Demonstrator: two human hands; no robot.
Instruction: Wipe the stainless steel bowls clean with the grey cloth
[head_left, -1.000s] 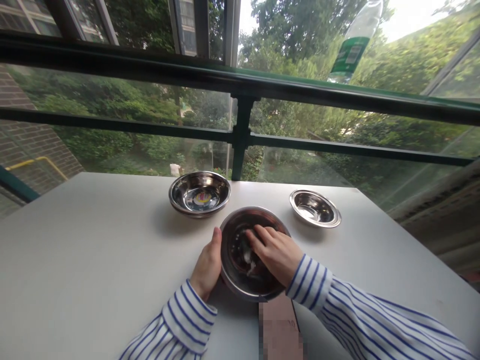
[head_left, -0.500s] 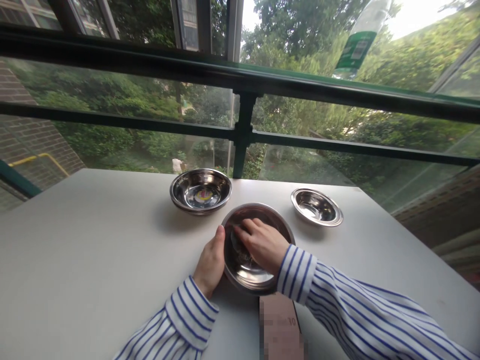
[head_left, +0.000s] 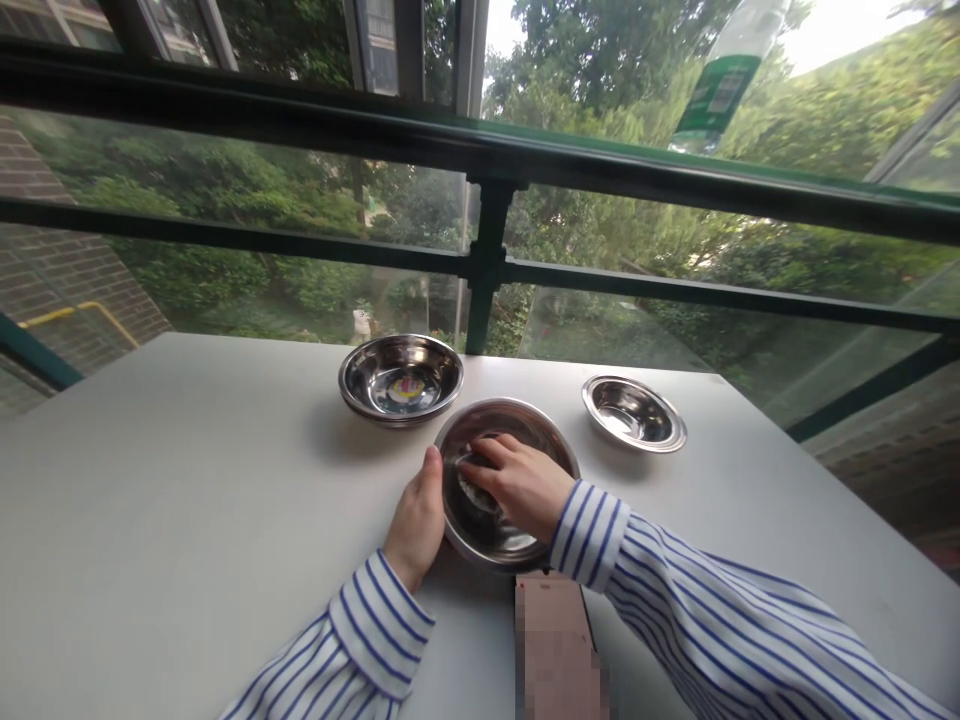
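A shiny steel bowl [head_left: 502,548] stands in front of me, its near side slightly over the phone. My left hand [head_left: 418,520] grips its left side, thumb along the rim and the other fingers hidden behind the wall. My right hand [head_left: 521,485] reaches down inside the bowl with its fingers bent towards the bottom. Under those fingertips a small pale patch [head_left: 476,493] shows, too covered to name. Behind and to the left sits a stack of steel bowls [head_left: 401,380] with a coloured sticker in the top one.
A smaller steel bowl [head_left: 634,413] stands at the right on the white table [head_left: 187,520]. Near the front edge lies a phone [head_left: 553,640], partly blurred. Dark green railing [head_left: 487,225] runs along the far edge, with a green-labelled plastic bottle [head_left: 716,100] above it.
The held bowl and both hands have shifted slightly left and away from me, baring more of the phone. Inside the bowl, the right fingers have moved a little and spread slightly.
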